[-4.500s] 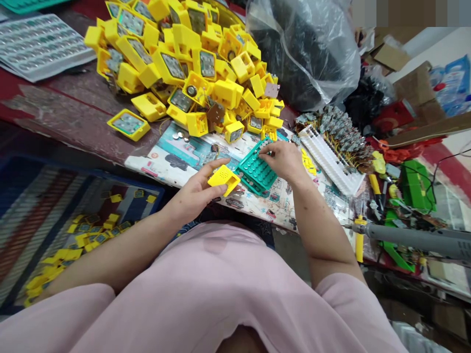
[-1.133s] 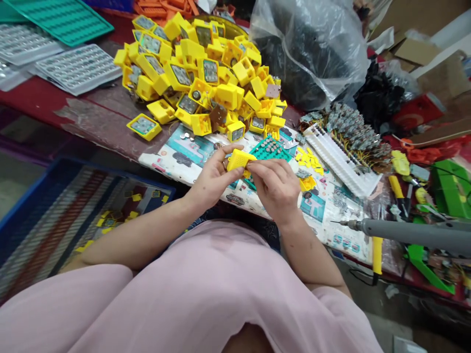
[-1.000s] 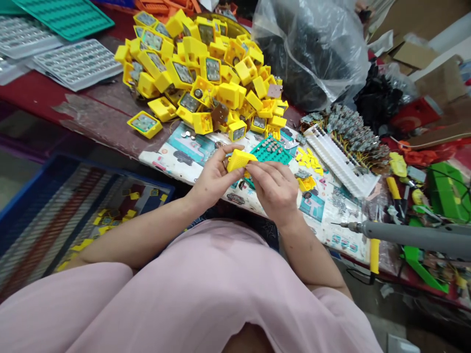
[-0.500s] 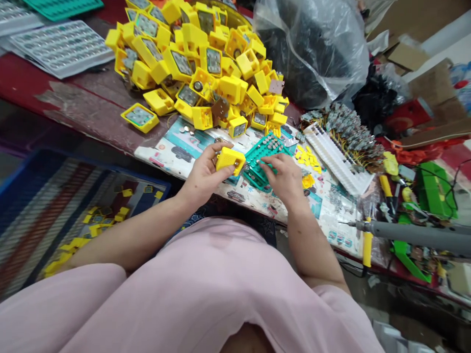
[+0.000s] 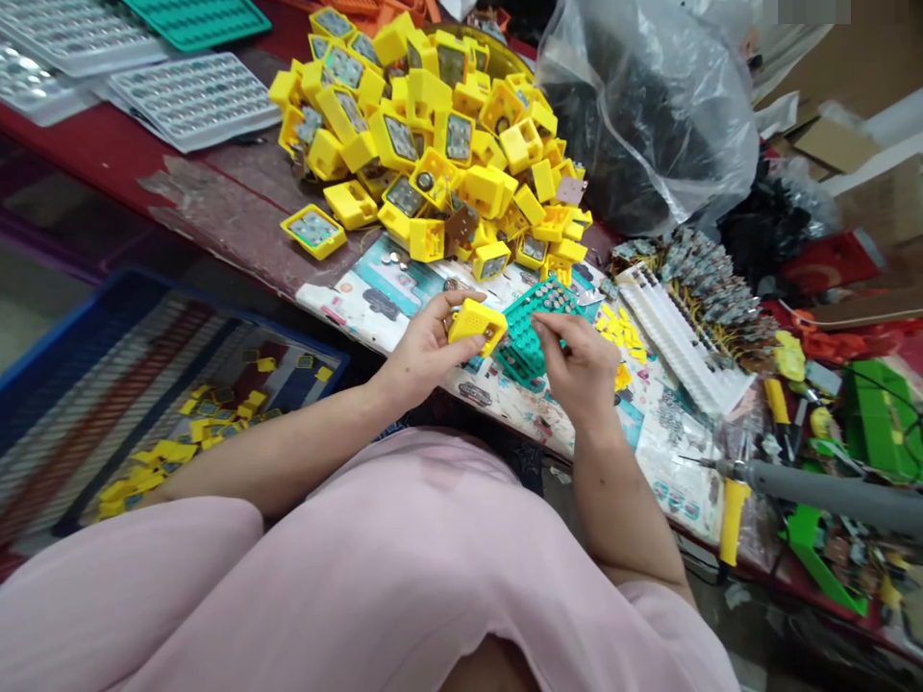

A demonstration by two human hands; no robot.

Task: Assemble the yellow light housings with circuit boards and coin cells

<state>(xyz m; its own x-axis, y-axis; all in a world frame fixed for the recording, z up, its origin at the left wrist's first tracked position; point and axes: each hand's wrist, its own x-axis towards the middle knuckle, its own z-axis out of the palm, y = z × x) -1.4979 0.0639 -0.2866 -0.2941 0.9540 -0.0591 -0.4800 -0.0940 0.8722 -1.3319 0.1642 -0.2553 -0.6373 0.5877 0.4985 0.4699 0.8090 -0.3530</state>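
My left hand (image 5: 427,348) is closed around a small yellow plastic casing (image 5: 476,327), with the thumb near an opening in its lower right corner. Just to the right, my right hand (image 5: 583,370) is over the edge of a green tray (image 5: 523,356), thumb and fingertips pinched together. Whatever sits in that pinch, if anything, is too small to make out. Small round silver button cells (image 5: 554,292) lie in the tray's far rows. Beyond both hands rises a heap of similar yellow casings (image 5: 433,144), many with metal-dotted panels showing.
Small yellow pieces (image 5: 621,333) and a white rack (image 5: 682,341) with wired parts lie to the right. A soldering iron (image 5: 814,485) juts in from the right edge. At lower left stands a blue crate (image 5: 108,317) holding yellow casings. White trays (image 5: 198,96) lie at far left.
The whole view has shifted, so the table things appear farther right. My right hand's fingers have drawn together into a tighter pinch, lifting off the tray's middle. My left hand keeps hold of the yellow casing.
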